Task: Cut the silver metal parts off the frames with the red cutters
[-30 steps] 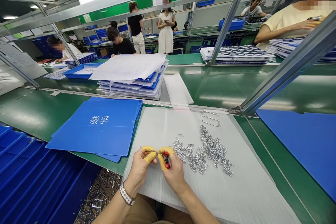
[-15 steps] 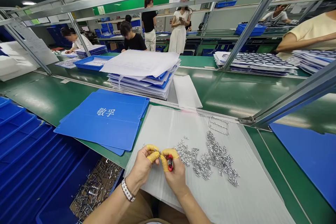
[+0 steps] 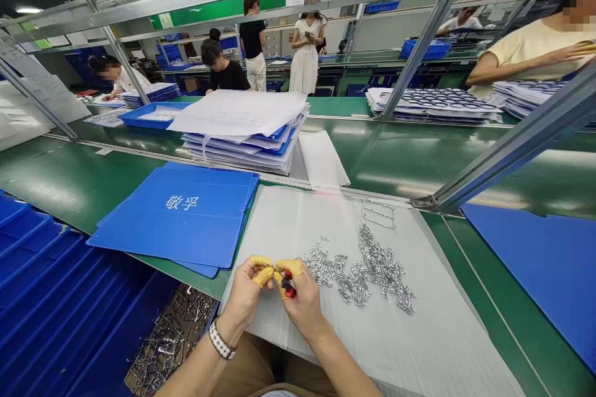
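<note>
Yellow covers sit on the fingertips of both hands, which meet over the white sheet [image 3: 395,341]. My left hand [image 3: 249,288] pinches something too small to make out. Close against it, my right hand [image 3: 300,291] is wrapped round a small red-and-black tool [image 3: 288,284], its thumb and forefinger pressed together at the same spot. Right of the hands lie piles of small silvery metal pieces [image 3: 354,279]. A metal frame [image 3: 379,213] with crossbars rests behind the piles.
Blue sheets [image 3: 186,217] lie at the left, above a blue bin of metal frames [image 3: 174,335]. Stacked blue trays [image 3: 46,298] stand far left. A paper stack [image 3: 242,124] and a slanted metal post [image 3: 512,130] are beyond. Several people are across the benches.
The view has shifted slightly. The red-and-black tool has turned in my right hand and sits nearer the fingertips. Both hands remain together. At the right, a person's raised hand now shows.
</note>
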{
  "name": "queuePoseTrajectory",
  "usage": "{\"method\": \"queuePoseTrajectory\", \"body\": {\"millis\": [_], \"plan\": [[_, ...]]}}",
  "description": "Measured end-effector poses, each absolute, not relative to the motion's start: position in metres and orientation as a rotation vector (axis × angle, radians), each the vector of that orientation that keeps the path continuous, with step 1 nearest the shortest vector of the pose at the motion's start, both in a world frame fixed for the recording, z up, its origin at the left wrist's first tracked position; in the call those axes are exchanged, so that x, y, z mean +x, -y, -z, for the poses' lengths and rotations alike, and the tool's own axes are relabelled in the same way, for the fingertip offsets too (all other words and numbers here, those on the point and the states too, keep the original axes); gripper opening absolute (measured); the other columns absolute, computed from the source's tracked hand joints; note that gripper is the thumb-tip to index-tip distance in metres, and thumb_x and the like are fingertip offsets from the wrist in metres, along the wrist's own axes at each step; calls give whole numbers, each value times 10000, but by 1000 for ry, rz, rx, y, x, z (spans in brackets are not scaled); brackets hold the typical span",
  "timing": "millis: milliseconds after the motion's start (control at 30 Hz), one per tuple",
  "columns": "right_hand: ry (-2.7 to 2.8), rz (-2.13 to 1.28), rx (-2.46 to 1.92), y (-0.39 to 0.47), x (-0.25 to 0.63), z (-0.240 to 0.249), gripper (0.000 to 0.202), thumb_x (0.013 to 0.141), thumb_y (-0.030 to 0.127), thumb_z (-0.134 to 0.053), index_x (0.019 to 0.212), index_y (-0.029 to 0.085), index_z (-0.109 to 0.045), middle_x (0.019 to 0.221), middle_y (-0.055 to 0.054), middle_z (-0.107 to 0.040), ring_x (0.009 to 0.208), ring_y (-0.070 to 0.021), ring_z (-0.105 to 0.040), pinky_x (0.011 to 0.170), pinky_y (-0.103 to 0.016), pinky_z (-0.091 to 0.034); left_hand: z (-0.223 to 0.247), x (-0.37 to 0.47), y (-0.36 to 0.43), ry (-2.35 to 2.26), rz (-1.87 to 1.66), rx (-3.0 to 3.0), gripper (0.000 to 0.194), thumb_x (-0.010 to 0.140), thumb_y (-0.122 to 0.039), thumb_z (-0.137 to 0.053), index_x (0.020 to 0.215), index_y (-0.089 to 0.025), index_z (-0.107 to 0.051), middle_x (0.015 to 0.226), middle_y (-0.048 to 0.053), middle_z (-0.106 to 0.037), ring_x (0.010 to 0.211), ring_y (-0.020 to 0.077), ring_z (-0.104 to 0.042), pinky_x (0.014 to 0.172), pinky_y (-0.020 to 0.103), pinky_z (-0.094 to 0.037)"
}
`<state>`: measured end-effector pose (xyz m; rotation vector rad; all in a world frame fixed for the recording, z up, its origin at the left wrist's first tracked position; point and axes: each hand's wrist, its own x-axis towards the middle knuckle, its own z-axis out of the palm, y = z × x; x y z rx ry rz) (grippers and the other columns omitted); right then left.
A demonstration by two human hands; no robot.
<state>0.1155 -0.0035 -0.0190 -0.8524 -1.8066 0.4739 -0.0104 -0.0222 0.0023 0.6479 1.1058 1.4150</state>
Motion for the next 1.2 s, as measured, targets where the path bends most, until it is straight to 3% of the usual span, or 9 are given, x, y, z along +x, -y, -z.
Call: {"method": "queuePoseTrajectory", "body": {"millis": [167,333,533,900,1200], "plan": [[1739,-509,-932,6,108,21,250,796,82,-478,994,227,-521,846,-29,-594,768,-174,-555,687,-325,-463,1,-15,23,-1126,-1459,626,221,655,-250,-772,779,-147,-621,623,-27,-610,505,73,-514,541,214,-434],[1538,-885,-1023,6,102,25,203,832,216,-532,1034,222,-522,827,-15,-621,704,-146,-583,657,-291,-491,6,-16,23,-1117,-1521,668,217,654,-243,-772,791,-153,-630,679,-20,-634,556,81,-555,603,226,-461],[1364,-1164,-987,2,98,22,212,795,235,-560,1003,215,-527,791,1,-620,669,-124,-589,659,-272,-505,11,-18,20,-1130,-1536,691,209,657,-243,-768,787,-152,-632,644,-25,-626,549,84,-561,598,223,-468],[1337,-1164,-1017,0,99,26,266,774,235,-559,1038,211,-551,871,-31,-636,767,-152,-609,735,-306,-517,19,-23,20,-1214,-1561,949,133,689,-220,-741,777,-160,-662,728,4,-659,608,110,-607,626,240,-511],[1415,-1100,-1050,3,106,21,268,790,205,-508,1055,218,-547,878,-30,-649,741,-147,-617,691,-288,-524,17,-19,19,-1200,-1535,1032,111,714,-234,-724,789,-166,-679,772,33,-685,671,141,-637,673,278,-538]]}}
